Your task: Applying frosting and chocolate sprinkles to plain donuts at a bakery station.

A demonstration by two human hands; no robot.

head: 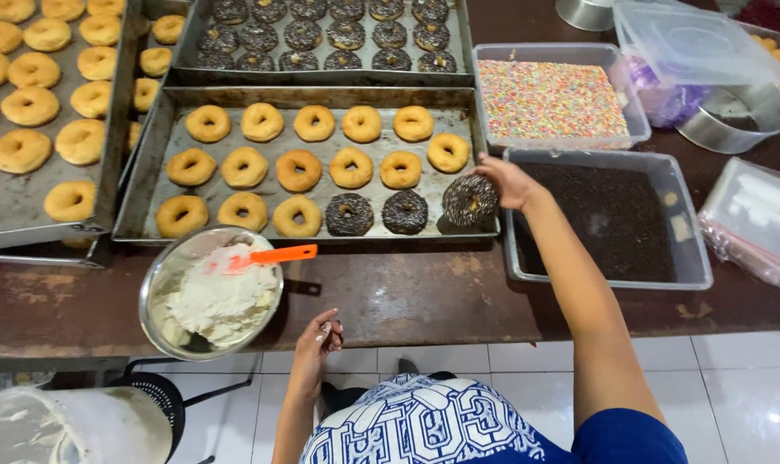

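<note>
My right hand (508, 181) holds a chocolate-sprinkled doughnut (469, 200) tilted on edge at the front right corner of the middle metal tray (141, 202). Two more sprinkled doughnuts (378, 213) lie flat beside it, then rows of plain golden doughnuts (297, 169). My left hand (319, 338) hangs loosely below the table's front edge with fingers apart, holding nothing, near a steel bowl of white cream (210, 294) with an orange-handled spatula (265, 256) in it.
A plastic tub of dark chocolate sprinkles (613, 219) sits right of the tray, a tub of rainbow sprinkles (553, 99) behind it. A far tray holds finished chocolate doughnuts (321, 34). Plain doughnuts fill the left tray (38, 103). Lids, bags and a steel pan (734, 120) stand at right.
</note>
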